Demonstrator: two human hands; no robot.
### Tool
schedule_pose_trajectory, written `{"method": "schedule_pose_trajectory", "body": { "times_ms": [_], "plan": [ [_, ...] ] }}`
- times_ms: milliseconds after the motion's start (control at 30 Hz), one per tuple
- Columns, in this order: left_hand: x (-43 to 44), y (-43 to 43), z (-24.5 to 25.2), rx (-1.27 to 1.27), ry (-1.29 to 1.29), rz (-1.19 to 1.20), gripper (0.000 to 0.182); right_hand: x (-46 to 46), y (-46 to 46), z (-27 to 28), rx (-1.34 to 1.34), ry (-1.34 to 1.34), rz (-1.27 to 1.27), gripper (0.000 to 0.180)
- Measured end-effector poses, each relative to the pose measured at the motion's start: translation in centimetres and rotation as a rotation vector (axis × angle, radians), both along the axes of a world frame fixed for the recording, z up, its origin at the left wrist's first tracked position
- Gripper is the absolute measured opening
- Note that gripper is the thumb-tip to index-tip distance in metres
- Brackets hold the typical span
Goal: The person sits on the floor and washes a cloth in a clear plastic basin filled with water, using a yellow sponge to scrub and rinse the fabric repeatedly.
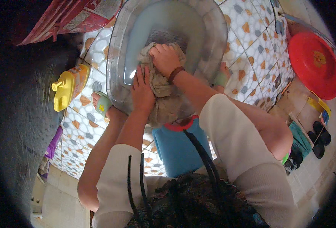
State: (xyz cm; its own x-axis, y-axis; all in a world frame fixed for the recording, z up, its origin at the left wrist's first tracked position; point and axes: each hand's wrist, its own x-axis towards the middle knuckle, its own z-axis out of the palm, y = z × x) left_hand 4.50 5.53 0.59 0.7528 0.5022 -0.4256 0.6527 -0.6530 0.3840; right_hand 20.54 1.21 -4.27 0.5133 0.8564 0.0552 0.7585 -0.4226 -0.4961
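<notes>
A clear plastic basin [213, 54] of cloudy water stands in front of me. Inside it, a ridged washboard [156, 35] shows partly beyond a wet, greyish-tan cloth [160, 82]. My right hand [166, 59], with a brown band at the wrist, is curled into the bunched far part of the cloth. Along the cloth's left edge lies my left hand [142, 91], fingers straight and its thumb hidden, so its grip is unclear. The cloth's near end spreads towards the basin's near side.
A blue plastic stool [182, 148] stands between my legs. To the left is a yellow jug [66, 88]; a red basin [313, 65] leans at the right. Red packaging [79, 20] lies upper left. Dark slippers [319, 139] are far right on the pebble-patterned tiled floor [244, 37].
</notes>
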Motion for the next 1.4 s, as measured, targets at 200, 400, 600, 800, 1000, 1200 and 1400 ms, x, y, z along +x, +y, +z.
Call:
{"method": "schedule_pose_trajectory", "body": {
  "times_ms": [200,400,600,800,1000,1200,1400],
  "plan": [
    [0.5,0.6,1.1,-0.015,-0.416,-0.088,0.053,3.3,-0.2,0.3,0.338,0.504,-0.842,0.019],
    [6.3,2.3,10.5,-0.075,-0.662,-0.225,0.051,5.9,-6.6,1.7,0.344,0.574,-1.207,0.020],
    [3.3,2.9,9.2,-0.014,-0.510,-0.662,0.052,6.8,-8.6,0.7,0.468,0.497,-1.068,0.017],
    [-1.9,4.5,5.0,-0.563,-0.146,-0.500,0.055,5.4,-4.1,3.4,0.276,0.445,-0.747,0.018],
    [-2.8,1.4,0.7,0.006,-0.128,0.139,0.060,-3.8,0.7,3.3,0.097,0.297,0.270,0.013],
    [-1.8,0.0,0.6,0.139,0.031,0.045,0.066,0.6,2.5,-0.7,-0.151,-0.214,0.230,0.017],
    [-0.7,0.7,0.1,0.025,0.062,0.099,0.068,2.9,4.4,-1.7,-0.330,-0.055,0.005,0.017]
  ]
}}
